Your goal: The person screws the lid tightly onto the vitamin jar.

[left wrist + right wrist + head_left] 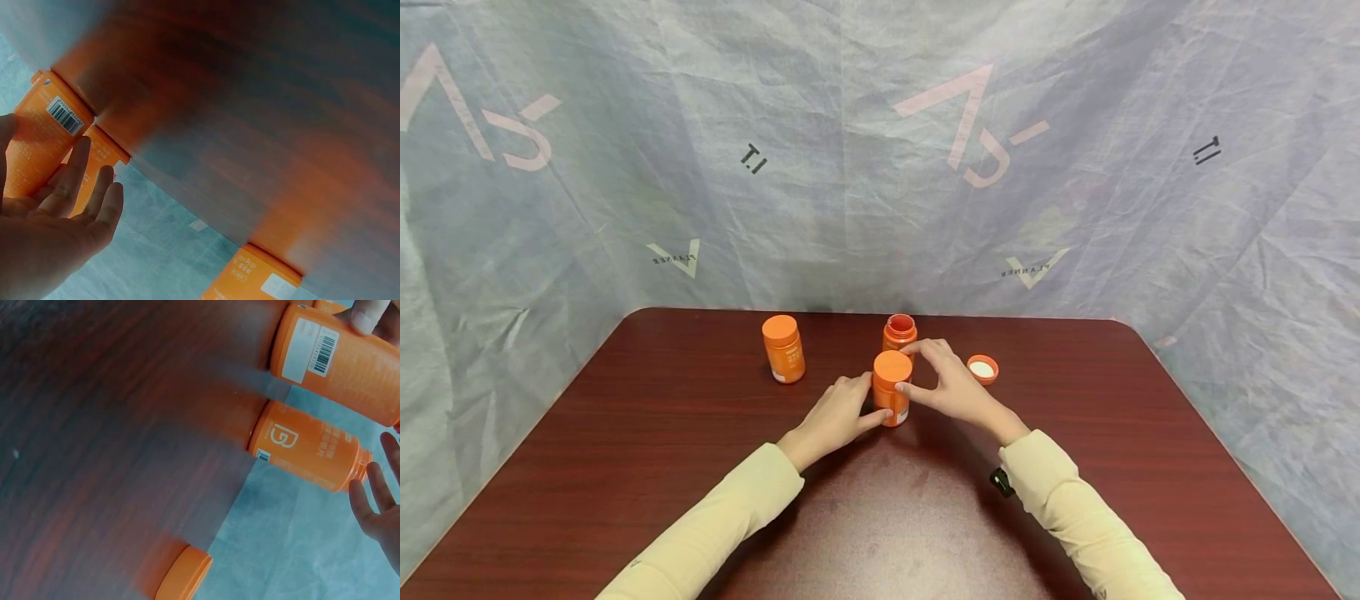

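Observation:
A capped orange bottle stands upright near the middle of the table. My left hand holds its body, thumb across the front and fingers along the left side. At its top, the thumb and index finger of my right hand grip the orange lid, while the other fingers spread outward in the right wrist view. Just behind stands an uncapped orange bottle, its mouth bare and its lower part partly hidden in the head view. An orange cap lies with its white inside up, right of my right hand.
Another capped orange bottle stands to the left, beyond my left hand. The dark red wooden table ends at a back edge against a hanging grey printed sheet, which also lines both sides.

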Tool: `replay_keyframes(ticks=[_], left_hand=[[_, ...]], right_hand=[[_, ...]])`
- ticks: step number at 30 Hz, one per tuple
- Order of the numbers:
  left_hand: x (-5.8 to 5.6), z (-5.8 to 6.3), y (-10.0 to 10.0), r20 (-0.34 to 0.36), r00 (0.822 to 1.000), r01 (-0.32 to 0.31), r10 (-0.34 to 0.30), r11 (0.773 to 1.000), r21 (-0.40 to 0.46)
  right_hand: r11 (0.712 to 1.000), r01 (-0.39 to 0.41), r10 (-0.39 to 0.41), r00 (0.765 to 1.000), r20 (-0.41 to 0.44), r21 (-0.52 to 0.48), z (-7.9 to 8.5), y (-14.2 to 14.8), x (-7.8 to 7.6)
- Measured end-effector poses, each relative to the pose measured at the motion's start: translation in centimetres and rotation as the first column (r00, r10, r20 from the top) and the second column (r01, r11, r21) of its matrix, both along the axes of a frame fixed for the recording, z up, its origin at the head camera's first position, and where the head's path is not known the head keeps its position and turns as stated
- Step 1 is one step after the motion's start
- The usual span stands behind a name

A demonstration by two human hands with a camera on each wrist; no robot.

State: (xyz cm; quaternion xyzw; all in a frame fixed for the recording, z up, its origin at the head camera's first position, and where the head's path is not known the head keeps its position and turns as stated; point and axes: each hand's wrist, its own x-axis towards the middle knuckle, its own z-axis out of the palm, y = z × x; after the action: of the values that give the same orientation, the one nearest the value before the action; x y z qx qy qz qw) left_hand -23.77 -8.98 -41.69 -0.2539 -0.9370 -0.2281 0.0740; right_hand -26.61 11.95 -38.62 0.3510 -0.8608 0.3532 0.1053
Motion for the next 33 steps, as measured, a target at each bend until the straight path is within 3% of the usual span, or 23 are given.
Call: replay_keyframes(ticks=[10, 21, 33], left_hand=[[-0.1, 0.0, 0.0, 0.003, 1.0, -0.003, 0.003, 1.0, -0.006], [-0.1, 0.0, 0.0, 0.004, 1.0, -0.005, 0.005, 1.0, -0.011], [0.0, 0.0, 0.0, -0.018, 1.0, 0.003, -0.003, 1.0, 0.001]], right_hand=[[1.0, -0.009, 0.009, 0.999, -0.046, -0.002, 0.4, -0.1, 0.0], [1.0, 0.021, -0.021, 1.0, -0.01, -0.002, 0.2, -0.1, 0.0], [0.993, -0.106, 0.104, 0.993, 0.052, 0.049, 0.5, 0.5, -1.0]])
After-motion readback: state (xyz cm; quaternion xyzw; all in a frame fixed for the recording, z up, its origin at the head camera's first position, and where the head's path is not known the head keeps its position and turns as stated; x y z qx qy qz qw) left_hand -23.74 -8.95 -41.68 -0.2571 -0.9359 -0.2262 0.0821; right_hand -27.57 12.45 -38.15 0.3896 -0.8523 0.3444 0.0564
